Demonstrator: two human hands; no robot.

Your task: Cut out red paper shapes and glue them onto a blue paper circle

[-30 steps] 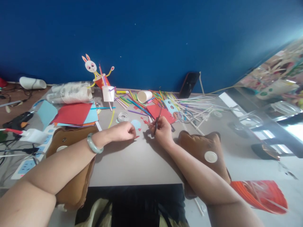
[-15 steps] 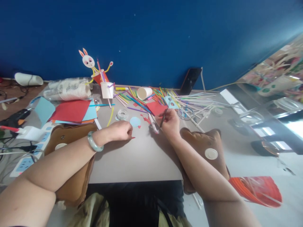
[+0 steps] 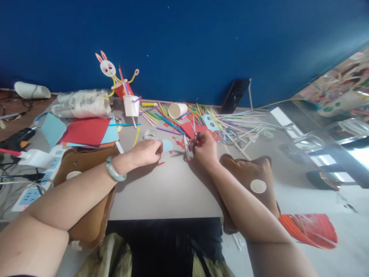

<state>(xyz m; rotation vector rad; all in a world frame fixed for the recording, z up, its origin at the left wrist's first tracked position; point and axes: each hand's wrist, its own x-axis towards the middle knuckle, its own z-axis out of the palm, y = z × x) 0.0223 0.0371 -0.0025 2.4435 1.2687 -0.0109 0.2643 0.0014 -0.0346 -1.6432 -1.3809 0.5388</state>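
My right hand is closed on a pair of scissors, whose blades point away from me over a red paper sheet. Beside them lies a slim whitish tool with pinkish edges, its kind unclear. My left hand, with a pale green bangle on the wrist, has its fingers curled together; anything in them is hidden. By its fingertips are a light blue paper disc and a thin red paper sliver on the table. More red scraps and a roll of clear tape lie beyond.
Coloured straws and pale straws are heaped at the back, with a tipped paper cup. A rabbit figure stands behind an upright cup. Brown cushions support both forearms. A phone leans on the wall.
My left hand has lifted slightly away from the red sliver, which lies on the table. In my right hand the scissors have turned, with the blades now showing and pointing away.
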